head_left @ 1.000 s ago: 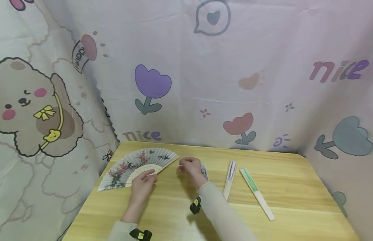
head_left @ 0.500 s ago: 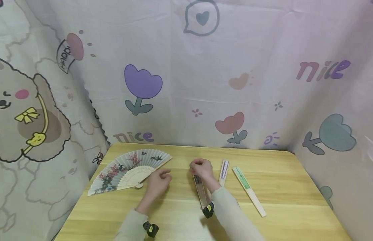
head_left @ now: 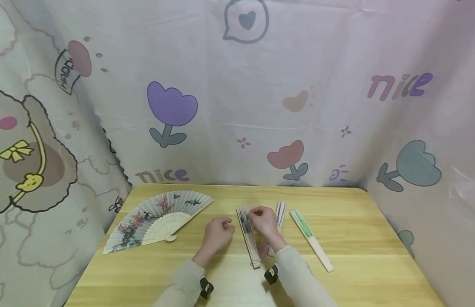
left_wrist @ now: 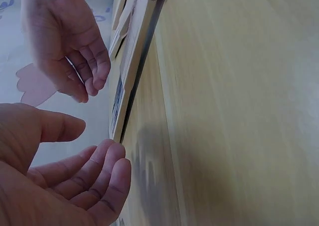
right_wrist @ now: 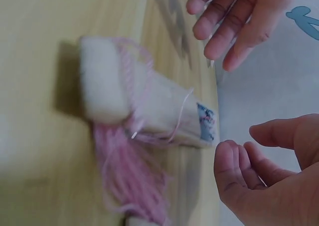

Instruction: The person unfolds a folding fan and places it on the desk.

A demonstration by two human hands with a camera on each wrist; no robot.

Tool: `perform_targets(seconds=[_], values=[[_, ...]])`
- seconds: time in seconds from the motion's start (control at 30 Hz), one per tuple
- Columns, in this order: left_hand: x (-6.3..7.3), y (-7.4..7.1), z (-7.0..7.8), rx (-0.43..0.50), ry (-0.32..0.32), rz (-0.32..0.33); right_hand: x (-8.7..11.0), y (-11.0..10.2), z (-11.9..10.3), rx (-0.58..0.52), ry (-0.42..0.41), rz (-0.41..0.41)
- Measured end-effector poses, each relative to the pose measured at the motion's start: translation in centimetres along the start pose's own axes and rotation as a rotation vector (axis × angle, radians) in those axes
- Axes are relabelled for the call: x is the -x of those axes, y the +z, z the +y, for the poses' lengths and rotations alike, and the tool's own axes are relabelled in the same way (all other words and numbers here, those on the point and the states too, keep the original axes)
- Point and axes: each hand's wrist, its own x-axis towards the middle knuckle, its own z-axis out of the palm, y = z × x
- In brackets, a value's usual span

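Note:
A spread folding fan (head_left: 172, 224) with pink blossom and dark birds lies at the table's left. My left hand (head_left: 218, 233) hovers between it and a folded fan (head_left: 248, 238) with a dark print, fingers loosely bent and holding nothing. My right hand (head_left: 266, 221) is just right of that folded fan; in the right wrist view its thumb and fingers stand apart with nothing between them. A pink tassel (right_wrist: 129, 171) hangs from the folded fan's near end. Beyond the right hand lies a folded fan with a purple print (head_left: 281, 212), partly hidden by that hand and forearm.
Farther right, a folded fan with a green print (head_left: 312, 238) lies slanted on the wooden table (head_left: 375, 273). A printed cloth (head_left: 229, 106) hangs behind the table's back edge and along both sides.
My left hand has moved right, away from the spread fan. The right hand has shifted right, uncovering the dark-printed folded fan. The head view has turned slightly right.

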Motion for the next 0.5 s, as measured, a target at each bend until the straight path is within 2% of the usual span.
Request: perform_targets(seconds=[0.2,0.37,0.5], values=[[-0.4,1.1,0.5,-0.018,0.016,-0.027,0.3,-0.3,0.6,0.033,-0.018,-0.005],[-0.8,2.1,0.7,-0.020,-0.006,-0.060,0.5,-0.4,0.9,0.059,-0.028,-0.036],[-1.1,2.8,0.7,-0.020,-0.024,-0.062,0.7,-0.4,1.3,0.085,-0.039,-0.049]])
